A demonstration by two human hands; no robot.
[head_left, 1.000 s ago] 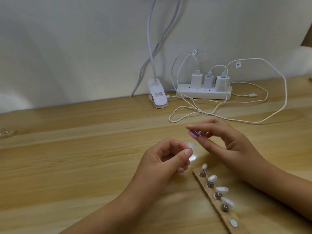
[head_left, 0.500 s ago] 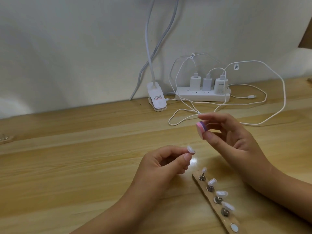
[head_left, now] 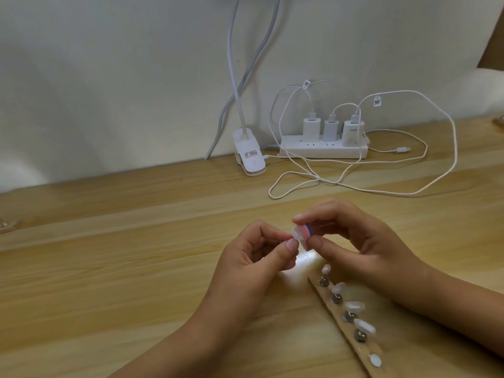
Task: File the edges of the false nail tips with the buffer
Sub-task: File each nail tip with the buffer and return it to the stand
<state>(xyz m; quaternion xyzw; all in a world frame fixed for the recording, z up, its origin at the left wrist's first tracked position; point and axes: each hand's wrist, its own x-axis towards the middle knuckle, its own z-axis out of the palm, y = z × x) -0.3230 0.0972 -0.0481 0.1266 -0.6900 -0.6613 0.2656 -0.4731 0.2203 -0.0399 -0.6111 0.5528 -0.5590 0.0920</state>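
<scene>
Above the pale wooden surface [head_left: 109, 268], the left hand [head_left: 253, 260] pinches a small clear plastic false nail tip [head_left: 296, 234] between thumb and forefinger. Just right of that grip, a little pink, white and purple layered buffer block [head_left: 307, 231] touches the tip's edge, pinched in the right hand [head_left: 362, 246]. Below the right grip, a brown cardboard strip [head_left: 339, 309] carries more pale nail tips [head_left: 354, 306] on metal studs.

Lamp clip label [head_left: 250, 154] print is unreadable
</scene>
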